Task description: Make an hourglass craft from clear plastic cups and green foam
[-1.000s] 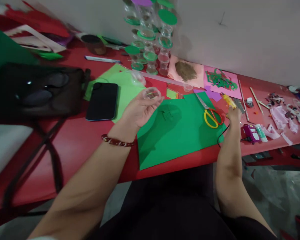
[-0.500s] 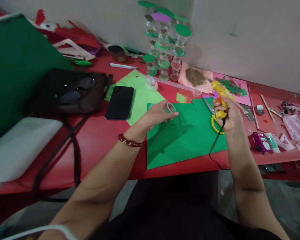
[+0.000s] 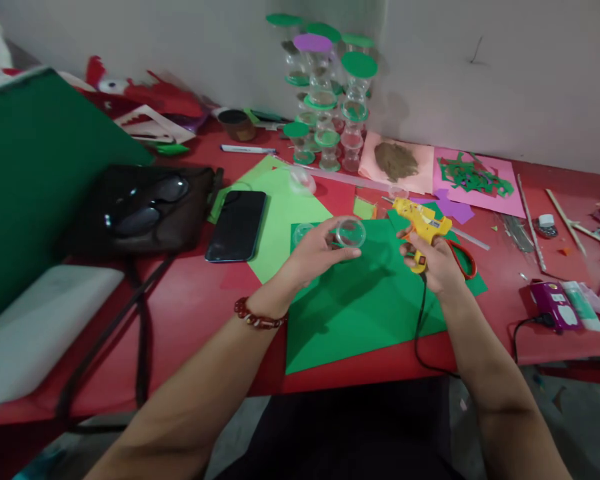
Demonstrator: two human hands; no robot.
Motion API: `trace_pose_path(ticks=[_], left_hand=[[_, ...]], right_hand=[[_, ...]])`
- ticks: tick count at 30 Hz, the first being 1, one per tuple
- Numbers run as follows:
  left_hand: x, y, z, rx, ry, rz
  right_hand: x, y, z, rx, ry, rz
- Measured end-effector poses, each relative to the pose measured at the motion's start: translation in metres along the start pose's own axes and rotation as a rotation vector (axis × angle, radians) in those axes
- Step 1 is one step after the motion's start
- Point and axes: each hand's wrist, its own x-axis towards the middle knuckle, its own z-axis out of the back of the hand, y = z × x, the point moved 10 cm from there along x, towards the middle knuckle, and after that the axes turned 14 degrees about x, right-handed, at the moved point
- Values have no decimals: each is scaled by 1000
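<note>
My left hand (image 3: pixel 320 253) is closed around a small clear plastic cup (image 3: pixel 351 233), its round rim tilted toward me above the green sheet (image 3: pixel 340 327). My right hand (image 3: pixel 433 257) grips a yellow glue gun (image 3: pixel 423 223) by its handle, the nozzle pointing left toward the cup. A black cord (image 3: pixel 419 327) hangs from the handle. Partly behind my right hand, scissors with a red-orange handle (image 3: pixel 473 267) lie on the table. Another clear round plastic piece (image 3: pixel 304 231) rests at the green sheet's upper left corner.
Stacked clear cups with green and purple discs (image 3: pixel 359 65) stand against the wall. Brown powder (image 3: pixel 396 161) and green paper scraps (image 3: pixel 475 177) lie on pink sheets. A phone (image 3: pixel 237 225), a black bag (image 3: pixel 180 230) and a purple box (image 3: pixel 555 307) sit on the red table (image 3: pixel 190 313).
My right hand has brought the glue gun left and lower, closer to the cup. The cup in my left hand has turned, showing more of its round opening. The view has shifted slightly.
</note>
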Motion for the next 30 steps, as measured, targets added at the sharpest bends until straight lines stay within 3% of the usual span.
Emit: trace_pose_path(ticks=[4, 9, 20, 24, 30], left_hand=[[-4, -7, 4, -17, -11, -29], [-3, -2, 11, -234, 18, -26], [2, 9, 6, -516, 79, -1], [1, 10, -3, -703, 87, 86], [-5, 17, -19, -845, 60, 335]], right_hand=[[-18, 7, -21, -175, 137, 50], [-26, 7, -24, -272, 132, 113], [-23, -2, -26, -76, 172, 73], [-24, -10, -30, -109, 179, 44], [-25, -17, -28, -220, 169, 58]])
